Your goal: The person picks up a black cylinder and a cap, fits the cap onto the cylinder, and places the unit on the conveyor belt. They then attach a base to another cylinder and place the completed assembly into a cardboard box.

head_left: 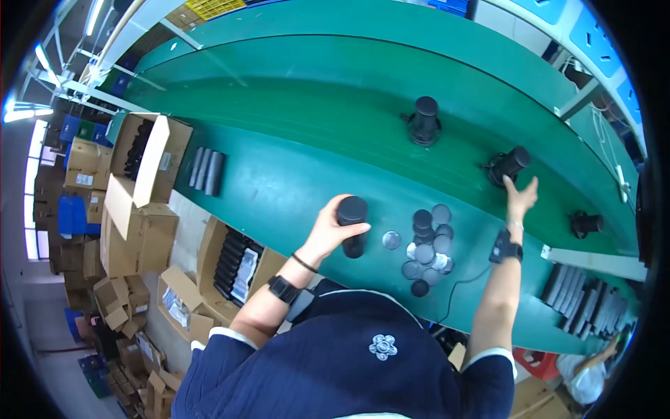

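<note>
My left hand (326,232) is wrapped around a black cylinder (353,209) that stands upright near the front edge of the green bench. My right hand (520,198) reaches farther out, fingers apart, its fingertips close to the base of a black cylindrical fixture (515,160); whether they touch it I cannot tell. Between my hands lies a loose pile of round dark discs (423,253). One clear-looking disc (391,239) sits apart, beside the held cylinder.
Similar fixtures stand at the back (424,122) and right (586,223). Several black tubes (207,171) lie at left beside an open carton (162,157). More dark tubes (585,299) are stacked at right. A cable (462,283) hangs over the front edge.
</note>
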### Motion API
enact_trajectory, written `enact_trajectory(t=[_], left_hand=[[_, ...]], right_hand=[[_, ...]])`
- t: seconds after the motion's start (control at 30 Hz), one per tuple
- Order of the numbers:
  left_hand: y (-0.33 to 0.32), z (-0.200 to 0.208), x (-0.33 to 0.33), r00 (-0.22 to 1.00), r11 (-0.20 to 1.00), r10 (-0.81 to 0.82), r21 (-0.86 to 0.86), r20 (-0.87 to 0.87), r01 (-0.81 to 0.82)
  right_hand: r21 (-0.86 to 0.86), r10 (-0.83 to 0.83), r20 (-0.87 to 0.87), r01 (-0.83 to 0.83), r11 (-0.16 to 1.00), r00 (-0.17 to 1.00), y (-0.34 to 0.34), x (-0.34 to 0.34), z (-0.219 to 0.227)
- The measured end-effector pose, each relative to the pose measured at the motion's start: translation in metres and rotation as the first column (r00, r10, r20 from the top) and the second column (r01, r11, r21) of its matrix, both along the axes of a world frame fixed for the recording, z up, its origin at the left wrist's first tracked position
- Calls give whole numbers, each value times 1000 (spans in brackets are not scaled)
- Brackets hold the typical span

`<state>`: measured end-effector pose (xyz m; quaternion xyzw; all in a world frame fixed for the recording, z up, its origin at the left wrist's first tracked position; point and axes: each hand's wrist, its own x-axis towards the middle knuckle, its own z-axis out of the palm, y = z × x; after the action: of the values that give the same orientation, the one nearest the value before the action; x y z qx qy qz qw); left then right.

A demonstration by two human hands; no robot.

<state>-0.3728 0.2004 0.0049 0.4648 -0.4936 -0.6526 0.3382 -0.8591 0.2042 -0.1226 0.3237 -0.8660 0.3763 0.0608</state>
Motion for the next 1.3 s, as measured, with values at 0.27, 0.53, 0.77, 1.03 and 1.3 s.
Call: enact_trajectory(t=[0.27,0.53,0.77,1.03,1.3], left_hand=[[-9,-10,8,905,967,-144,137,-399,214],[-19,-32,57,895,897,-314,210,-317,389],[-19,-49,89,928,928,-371,4,-24,371],[-20,-93,105,933,932,-333,101,-134,347],[-30,-90,115,903,908,-420,29,95,419]], right_hand=[[-310,738,651,-825,473,178,72,278,114],[-586,485,808,-377,717,-335,88,383,75],[-537,559,820,-507,675,-124,72,426,64],[-470,578,816,-550,691,29,59,440,42],[-429,533,846,-570,701,19,50,449,40]])
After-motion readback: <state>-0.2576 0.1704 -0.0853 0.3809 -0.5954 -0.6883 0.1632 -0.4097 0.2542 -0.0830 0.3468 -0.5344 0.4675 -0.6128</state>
